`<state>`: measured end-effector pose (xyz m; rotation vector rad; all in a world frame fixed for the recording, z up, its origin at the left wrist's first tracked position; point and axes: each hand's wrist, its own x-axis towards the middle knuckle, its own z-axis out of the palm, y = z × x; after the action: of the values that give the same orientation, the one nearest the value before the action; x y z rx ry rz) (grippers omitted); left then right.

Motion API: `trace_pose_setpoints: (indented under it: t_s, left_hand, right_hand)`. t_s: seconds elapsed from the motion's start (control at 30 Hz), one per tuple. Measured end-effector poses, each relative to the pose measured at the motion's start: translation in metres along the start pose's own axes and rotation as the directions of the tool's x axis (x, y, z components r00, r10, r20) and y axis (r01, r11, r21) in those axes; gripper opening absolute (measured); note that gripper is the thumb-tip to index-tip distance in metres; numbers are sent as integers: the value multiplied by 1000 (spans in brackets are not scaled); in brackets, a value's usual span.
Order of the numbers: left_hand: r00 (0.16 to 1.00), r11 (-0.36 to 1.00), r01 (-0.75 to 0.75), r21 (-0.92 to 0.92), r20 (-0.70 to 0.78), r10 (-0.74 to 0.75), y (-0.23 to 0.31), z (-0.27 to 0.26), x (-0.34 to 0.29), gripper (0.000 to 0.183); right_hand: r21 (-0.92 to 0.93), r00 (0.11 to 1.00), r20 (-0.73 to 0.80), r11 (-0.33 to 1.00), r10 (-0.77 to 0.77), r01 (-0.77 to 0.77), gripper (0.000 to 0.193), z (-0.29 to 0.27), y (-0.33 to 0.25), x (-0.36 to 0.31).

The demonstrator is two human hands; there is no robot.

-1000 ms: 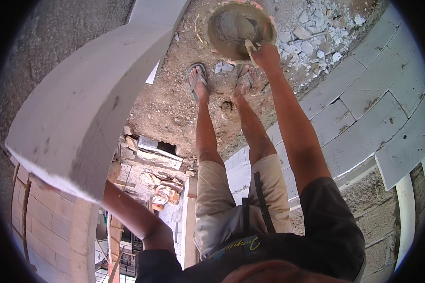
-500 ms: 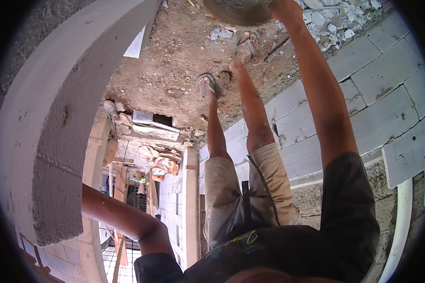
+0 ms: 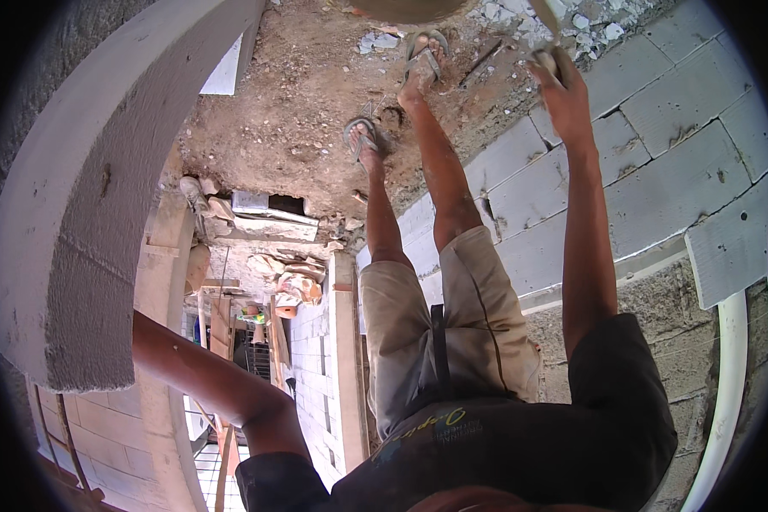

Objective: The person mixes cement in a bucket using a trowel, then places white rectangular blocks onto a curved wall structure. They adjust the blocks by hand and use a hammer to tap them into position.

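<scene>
With fingers of right hand closed on blurred tool near right edge of ground; impossible to tell grip of left hand, behind pale block.

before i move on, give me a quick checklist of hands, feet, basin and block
1. Right hand grip on the tool: ok, fingers closed on it.
2. Left hand placement: cannot tell, hidden behind the pale block.
3. Sandalled feet on the ground: ok, both down.
4. Basin fully in view: not ok, cut off by the top edge.
5. Block's support underneath: cannot tell.
</scene>
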<state>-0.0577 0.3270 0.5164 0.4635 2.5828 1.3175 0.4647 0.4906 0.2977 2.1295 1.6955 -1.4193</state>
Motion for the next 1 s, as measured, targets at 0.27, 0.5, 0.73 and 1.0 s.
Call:
trace_pose_setpoints:
  t_s: [0.27, 0.5, 0.73, 1.0]
  left_hand:
    - [1000, 1000, -4, -22, 17, 4, 2, 14, 17, 88]
    - [998, 998, -2, -64, 58, 5, 21, 18, 22, 86]
    - [998, 996, -30, -88, 56, 35, 18, 18, 21, 84]
    - [998, 990, -61, -124, 23, 65, 24, 1, 16, 82]
  right_hand:
    - [52, 517, -819, 929, 249, -366, 16, 47, 96, -118]
    - [24, 225, 974, 986, 14, -164, 51, 290, -47, -291]
    - [-49, 839, 504, 977, 204, -208, 60, 137, -14, -104]
    - [-532, 910, 275, 739, -311, 414, 48, 75, 19, 157]
